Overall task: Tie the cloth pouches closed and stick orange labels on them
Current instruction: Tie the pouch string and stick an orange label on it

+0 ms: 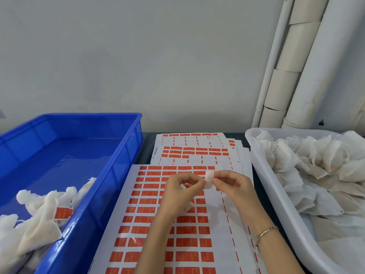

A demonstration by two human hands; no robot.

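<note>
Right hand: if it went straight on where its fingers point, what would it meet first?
Probably the left hand, just past the small white piece both hands pinch; depth is unclear.

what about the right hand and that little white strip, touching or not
Touching. The head view shows the right hand pinching the white strip at its right edge.
</note>
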